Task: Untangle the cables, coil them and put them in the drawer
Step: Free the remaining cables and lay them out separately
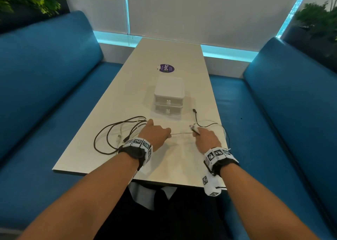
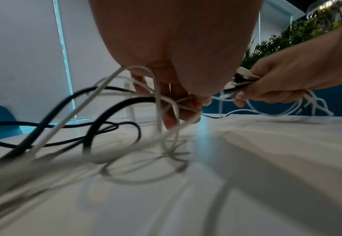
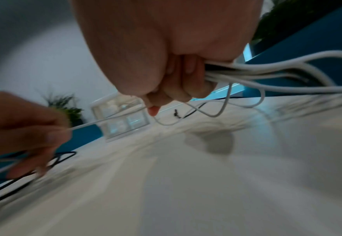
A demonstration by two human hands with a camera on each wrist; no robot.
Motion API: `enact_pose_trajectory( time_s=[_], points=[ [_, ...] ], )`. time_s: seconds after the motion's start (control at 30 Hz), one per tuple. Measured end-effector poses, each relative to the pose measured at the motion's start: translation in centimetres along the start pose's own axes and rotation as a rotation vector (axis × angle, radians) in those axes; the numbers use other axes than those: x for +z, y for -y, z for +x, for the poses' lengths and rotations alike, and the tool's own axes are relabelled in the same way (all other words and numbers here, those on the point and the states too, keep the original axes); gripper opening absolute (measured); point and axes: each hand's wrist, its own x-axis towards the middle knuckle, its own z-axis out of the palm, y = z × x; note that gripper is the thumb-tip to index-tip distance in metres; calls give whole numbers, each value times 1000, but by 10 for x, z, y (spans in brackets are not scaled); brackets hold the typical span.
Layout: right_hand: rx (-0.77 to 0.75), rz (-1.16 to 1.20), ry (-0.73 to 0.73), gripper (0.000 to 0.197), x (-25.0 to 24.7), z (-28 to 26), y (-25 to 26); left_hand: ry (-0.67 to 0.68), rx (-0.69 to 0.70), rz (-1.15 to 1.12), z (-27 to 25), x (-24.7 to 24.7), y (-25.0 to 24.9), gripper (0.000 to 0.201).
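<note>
A white cable runs taut between my two hands just above the table. My left hand grips it, fingers curled round tangled white strands and a black cable. My right hand holds a bundle of white loops with a white plug sticking up from its fist. Black cable loops lie on the table left of my left hand. A thin black lead with a plug lies beyond my right hand. The small white two-drawer box stands behind, both drawers closed.
The white table is long and narrow, with blue benches on both sides. A purple round sticker lies beyond the drawer box. Some cable hangs over the table's right edge. Plants stand at the back corners.
</note>
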Motion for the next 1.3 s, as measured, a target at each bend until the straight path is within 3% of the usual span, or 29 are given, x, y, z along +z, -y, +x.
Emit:
enact_pose_trajectory(
  time_s=[0.1, 0.4, 0.57, 0.77, 1.07, 1.17, 1.3],
  points=[
    [83, -33, -42, 24, -6, 4, -19, 19, -16, 31, -3, 4, 8, 11],
    [-1, -30, -205, 30, 11, -12, 16, 92, -69, 26, 5, -2, -19, 24],
    [-254, 17, 1, 21, 23, -12, 29, 34, -27, 15, 8, 2, -23, 22],
    [-239, -31, 56, 20, 24, -11, 29, 6, 8, -18, 5, 8, -19, 21],
    [-67, -259, -43, 23, 10, -7, 13, -20, 35, -40, 6, 7, -19, 24],
    [87, -205, -79, 27, -9, -6, -7, -84, 35, -85, 5, 9, -15, 22],
    [283, -240, -109, 28, -34, -7, -40, -147, 20, -163, -5, 15, 8, 36]
  ],
)
